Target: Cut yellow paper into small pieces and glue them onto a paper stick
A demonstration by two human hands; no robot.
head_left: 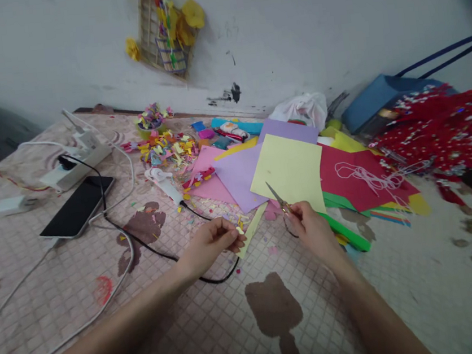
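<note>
My left hand (220, 239) is closed, its fingertips pinching a narrow pale yellow paper strip (252, 231) that slants up to the right. A tiny pale piece shows at the thumb tip, too small to make out well. In my right hand (311, 230) is a pair of scissors (280, 199), fingers in the handles, blades pointing up and left over a pale yellow sheet (288, 165). The blades are apart from the strip. Beneath that sheet lie lilac paper (238, 179) and pink paper (205, 172).
A glue gun (164, 185) with a black cord lies beside a heap of small paper cutouts (173, 147). At left are a phone (78, 207) and a power strip (77, 168). Red paper (349, 178) with white string, red tinsel (439, 131) and a blue bag (389, 97) occupy the right.
</note>
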